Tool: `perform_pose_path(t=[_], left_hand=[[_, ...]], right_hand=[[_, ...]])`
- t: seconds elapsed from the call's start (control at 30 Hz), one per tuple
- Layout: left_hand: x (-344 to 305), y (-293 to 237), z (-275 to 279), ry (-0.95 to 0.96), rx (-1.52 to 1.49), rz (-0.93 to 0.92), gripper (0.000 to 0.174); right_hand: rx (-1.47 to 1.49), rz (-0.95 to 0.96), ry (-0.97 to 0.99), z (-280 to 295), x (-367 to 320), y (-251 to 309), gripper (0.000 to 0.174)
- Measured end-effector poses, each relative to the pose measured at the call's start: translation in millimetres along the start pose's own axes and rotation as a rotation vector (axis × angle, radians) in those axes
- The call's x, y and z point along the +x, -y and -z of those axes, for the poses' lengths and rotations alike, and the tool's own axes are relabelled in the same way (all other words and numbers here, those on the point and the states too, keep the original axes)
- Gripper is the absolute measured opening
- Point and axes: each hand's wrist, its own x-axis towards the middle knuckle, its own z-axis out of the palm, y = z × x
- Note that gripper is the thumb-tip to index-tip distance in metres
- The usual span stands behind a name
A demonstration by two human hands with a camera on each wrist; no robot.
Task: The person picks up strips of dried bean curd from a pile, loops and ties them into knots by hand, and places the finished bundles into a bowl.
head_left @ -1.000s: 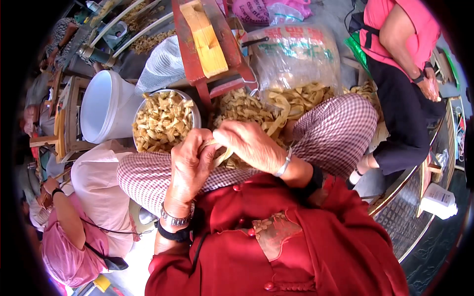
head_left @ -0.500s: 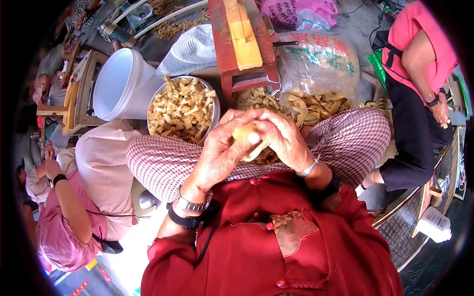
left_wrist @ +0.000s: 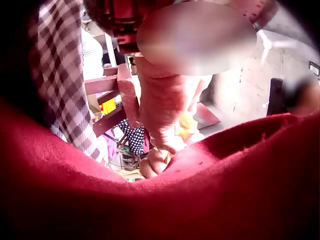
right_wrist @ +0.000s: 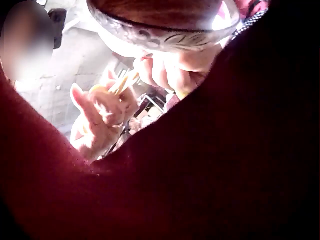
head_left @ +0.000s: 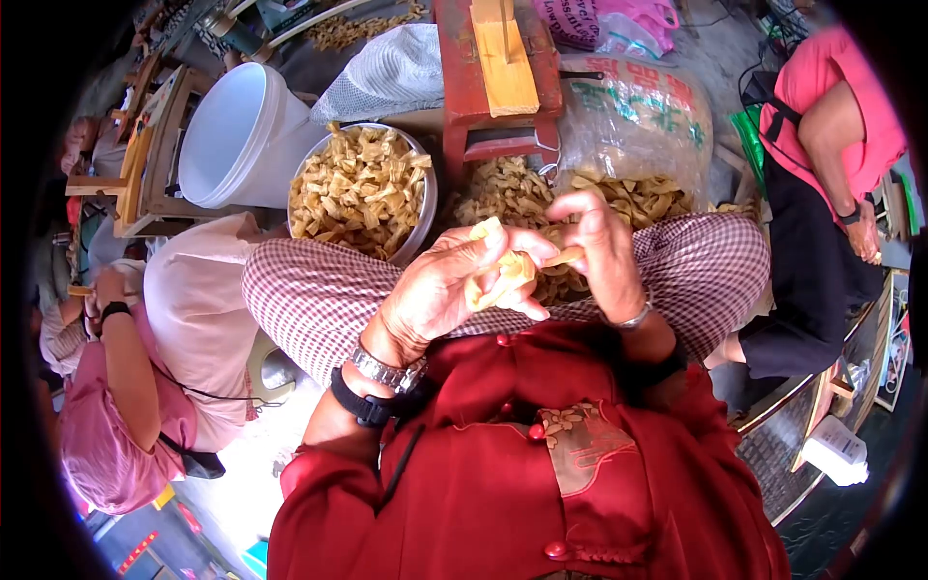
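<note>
A pale yellow, flat, pliable strip is looped about the fingers of my left hand, whose thumb presses on it. My right hand pinches the strip's narrow end, drawn out to the right. In the right wrist view the strip spans between the left hand and the curled right fingers. Sleeve cloth covers much of the left wrist view, where part of the left hand shows. Below the hands, more yellowish strips lie by the lap.
Beyond the left knee, a metal basin holds a heap of knotted yellow pieces, with a white bucket beside it. Ahead are a red wooden bench and a clear plastic sack with strips at its mouth. People sit on both sides.
The hands were close together over the strip; now the right hand has drawn away to the right with one end, and the left palm has turned upward. The head view has shifted.
</note>
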Motion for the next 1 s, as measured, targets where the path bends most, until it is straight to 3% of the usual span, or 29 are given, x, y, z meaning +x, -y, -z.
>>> perform_pose_path(t=[0.13, 0.17, 0.27, 0.33, 0.4, 0.53, 0.57, 0.67, 0.8, 0.87, 0.9, 1.0], left_hand=[[-5.6, -7.7, 6.2, 0.018, -0.163, -0.070, 0.042], [-7.7, -9.5, 7.6, 0.000, -0.153, -0.088, 0.042], [-2.7, -9.9, 11.2, -0.036, -0.109, -0.133, 0.043], [-0.4, -11.2, 7.9, -0.087, -0.073, -0.130, 0.046], [-0.3, -9.0, 8.0, -0.068, -0.008, -0.120, 0.048], [-4.5, -6.7, 5.5, -0.351, 0.519, -0.144, 0.046], [-2.6, -4.8, 7.5, -0.409, 0.474, -0.127, 0.036], [-1.9, -8.2, 4.5, -0.490, 0.608, -0.030, 0.029], [-0.3, -7.7, 11.6, -0.415, 0.511, -0.027, 0.021], [-1.1, -10.7, 15.0, -0.437, 0.395, -0.086, 0.010], [-2.7, -18.3, 13.5, -0.449, 0.278, -0.127, 0.008], [-5.5, -35.4, 13.4, -0.407, 0.175, -0.244, 0.001]], right_hand=[[-0.010, -0.091, -0.215, 40.3, -7.2, -8.3, 0.037], [0.103, -0.182, -0.203, 54.1, -10.7, -12.2, 0.033], [-0.114, -0.285, 0.129, 48.6, -9.2, 3.8, 0.026], [-0.032, -0.354, 0.280, 30.0, -5.4, 4.7, 0.023], [0.020, -0.323, 0.395, 17.3, -5.8, 3.4, 0.022], [-0.015, -0.316, 0.388, 6.6, -1.5, 1.2, 0.020], [-0.043, -0.296, 0.380, 5.5, -0.4, -1.2, 0.020], [-0.089, -0.278, 0.377, 0.3, 2.1, 0.6, 0.023], [-0.166, -0.267, 0.421, -7.5, 0.6, 6.1, 0.025], [-0.414, 0.117, 0.427, -8.2, 3.5, -6.2, 0.022], [-0.263, -0.051, 0.386, -10.2, 1.2, 11.1, 0.023], [-0.184, -0.016, 0.349, 2.4, 4.8, 20.5, 0.026]])
